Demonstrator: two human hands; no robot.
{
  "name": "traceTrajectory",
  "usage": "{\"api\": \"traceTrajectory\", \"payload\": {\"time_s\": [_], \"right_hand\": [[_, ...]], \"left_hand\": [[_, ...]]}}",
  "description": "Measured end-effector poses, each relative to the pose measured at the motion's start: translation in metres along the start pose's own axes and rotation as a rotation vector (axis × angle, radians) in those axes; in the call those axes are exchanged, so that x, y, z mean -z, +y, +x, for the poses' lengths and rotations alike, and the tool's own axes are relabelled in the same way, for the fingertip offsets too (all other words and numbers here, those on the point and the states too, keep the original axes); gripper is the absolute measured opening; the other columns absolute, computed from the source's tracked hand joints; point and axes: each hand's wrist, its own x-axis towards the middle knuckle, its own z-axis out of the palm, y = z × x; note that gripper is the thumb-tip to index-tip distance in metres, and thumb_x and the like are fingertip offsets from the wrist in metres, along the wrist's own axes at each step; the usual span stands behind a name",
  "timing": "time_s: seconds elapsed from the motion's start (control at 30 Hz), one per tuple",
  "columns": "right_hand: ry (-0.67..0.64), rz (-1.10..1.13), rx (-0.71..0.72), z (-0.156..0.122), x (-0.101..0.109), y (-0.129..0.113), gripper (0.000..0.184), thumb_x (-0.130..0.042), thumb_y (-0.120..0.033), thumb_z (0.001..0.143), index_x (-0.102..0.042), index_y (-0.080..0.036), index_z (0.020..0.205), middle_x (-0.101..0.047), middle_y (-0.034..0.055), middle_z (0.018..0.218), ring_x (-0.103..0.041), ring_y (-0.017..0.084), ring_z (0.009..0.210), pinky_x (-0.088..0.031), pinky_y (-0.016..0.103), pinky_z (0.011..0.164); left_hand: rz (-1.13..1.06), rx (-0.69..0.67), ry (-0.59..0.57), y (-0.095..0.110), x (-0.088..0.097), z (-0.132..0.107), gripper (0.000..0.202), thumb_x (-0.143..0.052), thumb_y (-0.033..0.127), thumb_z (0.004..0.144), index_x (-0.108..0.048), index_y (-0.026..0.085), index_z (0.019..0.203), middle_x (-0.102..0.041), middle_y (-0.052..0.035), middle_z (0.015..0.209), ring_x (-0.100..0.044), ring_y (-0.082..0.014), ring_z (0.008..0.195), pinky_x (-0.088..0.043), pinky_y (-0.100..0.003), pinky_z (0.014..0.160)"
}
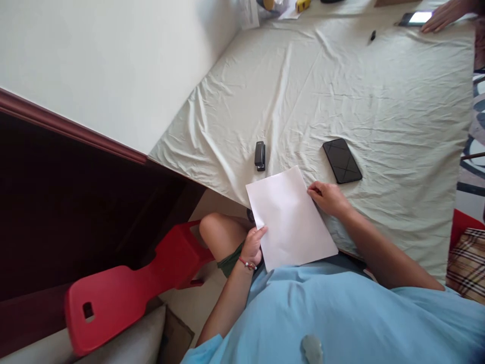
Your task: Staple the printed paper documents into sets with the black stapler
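A white sheet of paper (291, 222) slants over the table's near edge, close against my body; whether it is one sheet or several I cannot tell. My left hand (253, 243) grips its left edge, thumb on top and the other fingers hidden beneath. At the upper right edge of the paper, my right hand (326, 196) is closed, its curled fingertips pinching the border. Just beyond the paper's top left corner lies a small black stapler (259, 155). A black smartphone (342, 161) with a dark screen rests beyond my right hand.
A wrinkled pale cloth (397, 111) covers the table. At the far right another person's hand (447, 16) touches a lit phone (415, 19). A small black object (373, 35) and a yellow item (302, 5) lie far off. A red chair (113, 298) stands at left.
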Motion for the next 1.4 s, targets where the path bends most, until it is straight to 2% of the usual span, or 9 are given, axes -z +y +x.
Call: {"api": "traceTrajectory", "payload": {"time_s": [0.17, 0.33, 0.43, 0.57, 0.73, 0.93, 1.03, 1.23, 1.4], "right_hand": [[-0.010, -0.145, 0.028, -0.005, 0.000, -0.002, 0.026, -0.065, -0.042, 0.087, -0.055, -0.021, 0.076, -0.062, 0.0018, 0.073, -0.048, 0.016, 0.066, -0.027, 0.031, 0.061], [-0.006, 0.090, 0.185, -0.003, 0.004, 0.015, 0.042, -0.051, -0.051, 0.093, -0.040, -0.021, 0.064, -0.042, -0.0015, 0.058, -0.040, 0.013, 0.058, -0.027, 0.030, 0.060], [0.061, 0.174, 0.257, -0.002, 0.001, 0.021, 0.044, -0.043, -0.053, 0.096, -0.040, -0.021, 0.065, -0.042, -0.0014, 0.058, -0.040, 0.014, 0.057, -0.029, 0.030, 0.061], [0.260, 0.208, 0.268, 0.002, -0.005, 0.026, 0.040, -0.041, -0.051, 0.096, -0.041, -0.022, 0.068, -0.043, -0.0010, 0.061, -0.039, 0.014, 0.059, -0.028, 0.031, 0.062], [0.401, 0.263, 0.192, 0.009, -0.005, 0.032, 0.040, -0.045, -0.047, 0.093, -0.034, -0.022, 0.063, -0.037, -0.0018, 0.057, -0.033, 0.013, 0.058, -0.025, 0.031, 0.060], [0.328, 0.192, 0.201, 0.010, -0.003, 0.029, 0.034, -0.045, -0.042, 0.092, -0.036, -0.023, 0.065, -0.040, -0.0005, 0.058, -0.038, 0.015, 0.060, -0.026, 0.031, 0.061], [0.289, 0.152, 0.195, 0.009, -0.003, 0.027, 0.032, -0.043, -0.042, 0.092, -0.036, -0.023, 0.067, -0.043, 0.0006, 0.060, -0.040, 0.016, 0.061, -0.026, 0.032, 0.063], [0.262, 0.127, 0.188, 0.009, -0.003, 0.027, 0.033, -0.042, -0.043, 0.092, -0.034, -0.023, 0.067, -0.044, 0.0017, 0.062, -0.041, 0.017, 0.063, -0.025, 0.033, 0.064], [0.235, 0.130, 0.199, 0.009, -0.002, 0.025, 0.033, -0.042, -0.041, 0.092, -0.033, -0.023, 0.066, -0.044, 0.0015, 0.062, -0.041, 0.017, 0.063, -0.026, 0.032, 0.064]], "left_hand": [[-0.073, -0.042, -0.006, -0.020, -0.002, 0.004, 0.053, -0.098, 0.040, 0.056, -0.074, 0.011, 0.094, -0.080, -0.0118, 0.088, -0.076, -0.0333, 0.101, -0.059, -0.047, 0.099], [-0.208, 0.026, -0.031, -0.031, -0.001, 0.008, 0.059, -0.094, 0.046, 0.065, -0.074, 0.011, 0.107, -0.079, -0.0161, 0.109, -0.071, -0.0343, 0.117, -0.053, -0.049, 0.111], [-0.219, 0.022, -0.021, -0.034, -0.001, 0.008, 0.057, -0.090, 0.047, 0.070, -0.074, 0.010, 0.110, -0.078, -0.0178, 0.113, -0.069, -0.0344, 0.121, -0.051, -0.049, 0.114], [-0.185, -0.152, 0.049, -0.031, 0.000, 0.008, 0.051, -0.090, 0.043, 0.072, -0.074, 0.011, 0.108, -0.079, -0.0152, 0.109, -0.070, -0.0328, 0.121, -0.051, -0.048, 0.113], [-0.073, -0.342, 0.226, -0.016, 0.027, 0.001, 0.058, -0.092, 0.054, 0.062, -0.073, 0.012, 0.097, -0.080, -0.0118, 0.094, -0.073, -0.0317, 0.112, -0.054, -0.046, 0.107], [0.069, -0.593, 0.554, 0.027, 0.084, -0.032, 0.055, -0.088, 0.059, 0.065, -0.069, 0.013, 0.090, -0.077, -0.0058, 0.084, -0.075, -0.0237, 0.083, -0.061, -0.041, 0.089], [0.113, -0.737, 0.703, 0.053, 0.095, -0.056, 0.052, -0.085, 0.058, 0.069, -0.069, 0.014, 0.089, -0.073, -0.0015, 0.081, -0.071, -0.0181, 0.075, -0.061, -0.038, 0.084], [0.086, -0.802, 0.568, 0.083, 0.063, -0.085, 0.052, -0.087, 0.057, 0.068, -0.072, 0.015, 0.095, -0.075, -0.0049, 0.093, -0.072, -0.0221, 0.094, -0.060, -0.038, 0.092], [0.046, -0.694, 0.372, 0.081, 0.023, -0.061, 0.051, -0.090, 0.053, 0.067, -0.073, 0.017, 0.099, -0.078, -0.0081, 0.097, -0.075, -0.0261, 0.095, -0.060, -0.044, 0.096]]}}
